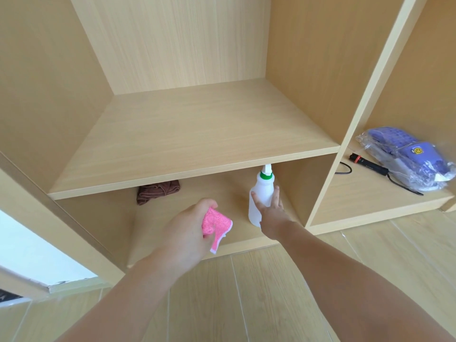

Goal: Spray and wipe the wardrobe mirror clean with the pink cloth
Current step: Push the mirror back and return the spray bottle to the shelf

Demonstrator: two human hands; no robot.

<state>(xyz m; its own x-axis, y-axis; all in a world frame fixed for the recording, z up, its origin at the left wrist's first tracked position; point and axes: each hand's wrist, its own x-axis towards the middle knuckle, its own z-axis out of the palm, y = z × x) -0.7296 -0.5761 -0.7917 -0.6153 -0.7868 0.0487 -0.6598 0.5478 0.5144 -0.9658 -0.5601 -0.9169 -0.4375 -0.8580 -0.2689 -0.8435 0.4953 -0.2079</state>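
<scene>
At lower centre, the left hand [187, 225] grips the pink cloth [216, 227]; the right hand [270, 213], fingers spread and relaxed, touches the white spray bottle [260, 193] standing in the wardrobe's bottom compartment [158, 233].

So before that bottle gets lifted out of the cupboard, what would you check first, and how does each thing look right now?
1. Pink cloth secured: ok, the left hand grips it.
2. Right hand on the spray bottle: not ok yet, fingers are spread around the body, not closed.
3. Bottle upright: ok, it stands on the lower compartment floor.
4. Headroom: not ok, the nozzle sits right under the shelf edge, so draw it outward before lifting.
5. Path clear: ok, the brown cloth lies well to the left at the back.
6. Liquid in the bottle: cannot tell.
</scene>
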